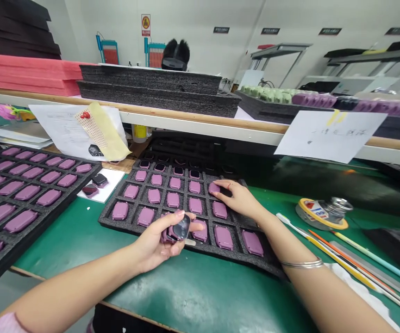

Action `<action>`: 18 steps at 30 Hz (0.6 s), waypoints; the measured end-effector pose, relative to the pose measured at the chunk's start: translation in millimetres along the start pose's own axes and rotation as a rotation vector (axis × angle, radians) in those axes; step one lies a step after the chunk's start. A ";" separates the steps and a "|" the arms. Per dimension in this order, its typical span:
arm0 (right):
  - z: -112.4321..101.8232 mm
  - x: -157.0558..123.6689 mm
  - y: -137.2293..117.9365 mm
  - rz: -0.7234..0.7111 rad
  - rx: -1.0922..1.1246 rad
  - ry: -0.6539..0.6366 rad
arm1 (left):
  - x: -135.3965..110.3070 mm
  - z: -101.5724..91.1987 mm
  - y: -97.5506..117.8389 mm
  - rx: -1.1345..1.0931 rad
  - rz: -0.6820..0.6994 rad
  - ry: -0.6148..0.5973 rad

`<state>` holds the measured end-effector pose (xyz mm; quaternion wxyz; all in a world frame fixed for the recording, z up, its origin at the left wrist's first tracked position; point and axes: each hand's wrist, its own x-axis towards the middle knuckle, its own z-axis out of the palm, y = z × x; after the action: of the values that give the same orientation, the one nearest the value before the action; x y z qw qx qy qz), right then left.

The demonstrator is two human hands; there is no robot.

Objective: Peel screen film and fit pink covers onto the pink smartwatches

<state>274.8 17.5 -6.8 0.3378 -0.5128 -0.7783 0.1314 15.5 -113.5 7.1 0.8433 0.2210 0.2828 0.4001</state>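
Observation:
My left hand (158, 236) is closed around a purple watch case with a glossy dark screen (181, 226), held above the front edge of a black foam tray (116, 225). Its fingers partly hide the piece, and a small pale strip (189, 242) shows just below it. Over the tray's right side, my right hand (234, 196) has its thumb and fingertips around a purple watch case (214, 188) in a compartment. Other purple watch cases (223, 237) lie one per compartment, and several in the back row show dark screens (178, 171).
A second foam tray of purple cases (19, 221) lies left. Two watch pieces (99, 179) rest on white paper between the trays. Right are a tape roll (321, 213), a toothbrush (297, 226) and thin sticks (356, 268). A shelf edge (193, 126) with hanging papers crosses above.

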 end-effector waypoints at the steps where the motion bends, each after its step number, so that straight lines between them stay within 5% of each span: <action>1: -3.3 -3.1 -2.6 -0.007 0.010 -0.007 | -0.3 0.8 -1.2 -0.002 0.003 0.005; 6: -26.9 -31.4 -64.3 -0.083 0.108 0.005 | -2.6 5.8 -7.6 -0.081 -0.020 -0.028; 11: -22.5 -72.7 -133.3 -0.401 0.289 -0.156 | -3.1 7.0 -9.5 -0.069 -0.011 -0.100; 18: -1.6 -83.5 -138.1 -0.502 0.245 -0.027 | -2.9 8.6 -8.2 -0.138 -0.033 -0.177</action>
<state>198.4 -117.4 37.7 0.4090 -0.2577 -0.8636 0.1435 24.1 -121.8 9.5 0.8848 0.1921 0.1824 0.3834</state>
